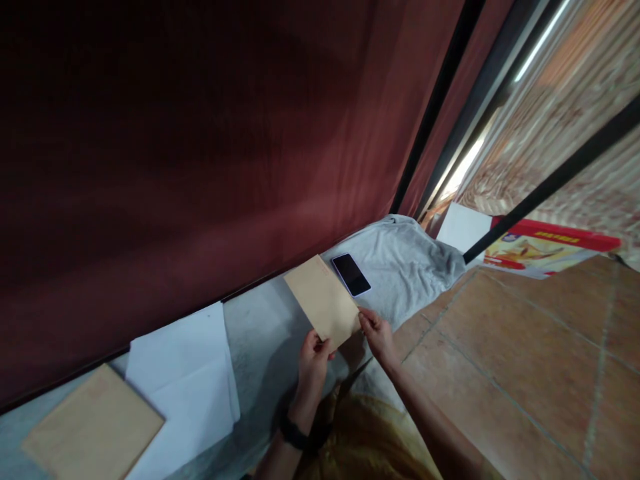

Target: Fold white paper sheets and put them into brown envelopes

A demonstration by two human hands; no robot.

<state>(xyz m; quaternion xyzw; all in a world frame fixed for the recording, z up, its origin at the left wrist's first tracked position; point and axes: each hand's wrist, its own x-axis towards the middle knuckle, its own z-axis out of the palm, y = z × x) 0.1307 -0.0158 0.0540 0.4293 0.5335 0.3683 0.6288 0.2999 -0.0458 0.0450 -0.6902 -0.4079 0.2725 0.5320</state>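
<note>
Mustard-brown clothing (373, 443) on the person's lap lies closest, on the near side of a tan envelope (325, 297) that both hands are pinching. The left hand (314, 363) grips the envelope's near corner between thumb and fingers, with a dark band (294, 433) round that wrist. The right hand (377, 335) pinches the envelope's right corner, thumb on top. Faint reddish print marks the envelope's far end, and its face is tilted toward the camera.

Just beside the envelope on its right, a phone (351, 275) with a dark screen lies on a rumpled grey cloth (405, 257), which also runs beneath and to the left of the envelope. Well to the envelope's left are white papers (185, 373) in a loose pile; farther left, a tan packet (95, 427) overlaps their edge.

Beyond the envelope rises a dark red panel (250, 167). Off to its right, past a black pole (550, 177), a red-and-yellow printed box (530, 257) sits on the tiled floor (520, 333), with a striped curtain (560, 120) behind.
</note>
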